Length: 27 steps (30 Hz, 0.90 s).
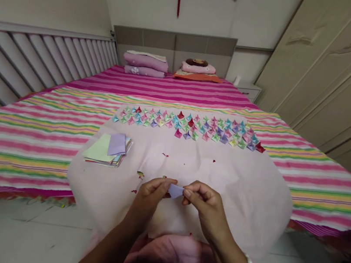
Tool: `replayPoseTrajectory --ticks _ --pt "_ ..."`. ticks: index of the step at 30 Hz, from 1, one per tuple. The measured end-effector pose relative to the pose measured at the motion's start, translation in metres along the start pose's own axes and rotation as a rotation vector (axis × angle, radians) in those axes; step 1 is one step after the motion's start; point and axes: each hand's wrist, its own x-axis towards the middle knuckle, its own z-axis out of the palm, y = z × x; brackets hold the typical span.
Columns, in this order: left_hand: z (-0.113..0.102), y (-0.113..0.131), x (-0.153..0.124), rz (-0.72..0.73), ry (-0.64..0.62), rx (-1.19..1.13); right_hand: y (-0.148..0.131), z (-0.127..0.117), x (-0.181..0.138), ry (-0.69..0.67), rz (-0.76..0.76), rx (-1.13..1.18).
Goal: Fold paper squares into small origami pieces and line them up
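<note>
My left hand [151, 194] and my right hand [202, 203] meet over a pale pink sheet [252, 191] spread on the bed. Both pinch a small folded piece of lavender paper [175, 191] between thumbs and fingertips, the left on its left end, the right on its right end. A stack of coloured paper squares [108, 150] lies to the left of the hands, with a lavender square on top. Several rows of small folded paper shapes [189, 127] in many colours lie farther up the sheet.
The bed has a pink, green and yellow striped cover [31, 127]. Folded bedding and pillows [146, 63] sit by the headboard. A slatted rail [41, 58] runs on the left, wardrobe doors [335, 76] on the right. Tiny paper scraps [140, 174] dot the sheet.
</note>
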Motion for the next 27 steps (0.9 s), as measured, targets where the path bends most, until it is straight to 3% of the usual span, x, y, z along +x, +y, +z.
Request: replayPoseTrajectory --ticks 4,8,14,23,27 --pt "0.005 -0.005 -0.002 -0.056 -0.112 -0.038 0.001 0.002 -0.002 0.026 -0.034 0.034" --pt "0.002 -0.006 -0.001 -0.076 -0.160 -0.104 -0.001 0.002 -0.003 -0.050 -0.045 0.037" --pt "-0.007 0.000 -0.002 -0.091 -0.283 -0.001 -0.005 0.001 -0.003 -0.108 0.077 0.099" --pt "-0.008 -0.003 0.003 -0.100 -0.291 0.004 -0.007 0.002 -0.003 -0.193 0.183 0.186" --pt "-0.009 -0.002 0.006 -0.111 -0.242 0.047 -0.005 -0.002 0.000 -0.177 0.144 0.081"
